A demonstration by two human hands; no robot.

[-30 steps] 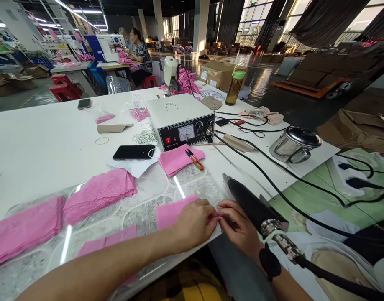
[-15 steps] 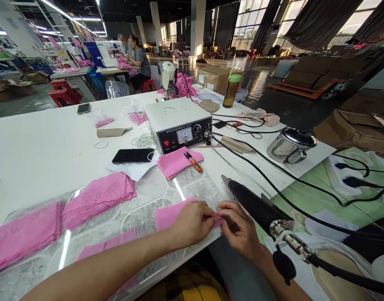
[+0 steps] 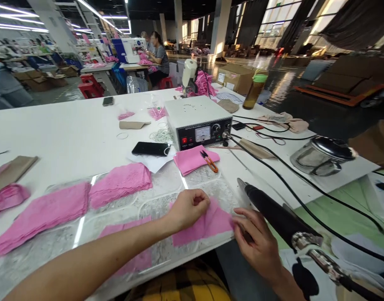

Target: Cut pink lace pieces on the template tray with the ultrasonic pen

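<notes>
On the clear patterned mat lies a piece of pink fabric (image 3: 221, 221), its surface creased. My left hand (image 3: 190, 211) is over its upper part with thumb and fingers pinched on the cloth; the fingertips are partly hidden. At the right corner, my right hand (image 3: 257, 240) pinches the fabric between thumb and fingers. Just beyond that hand, a black handheld tool (image 3: 270, 209) with a metal blade tip points up and left. Another pink piece (image 3: 132, 234) lies partly under my left forearm. Orange-handled thread snips (image 3: 209, 161) rest on a folded pink cloth (image 3: 188, 160).
Stacks of pink fabric (image 3: 121, 184) lie to the left. Behind the mat are a phone (image 3: 151, 149) and a control box (image 3: 200, 121) with a dial. Black cables (image 3: 292, 202) cross the right side near a lidded metal-and-glass pot (image 3: 320, 156). Two people sit at sewing machines behind.
My hands have moved apart from the fabric's right corner: the left went up and left, the right stays at the corner. More of the fabric shows between them. The view has turned left.
</notes>
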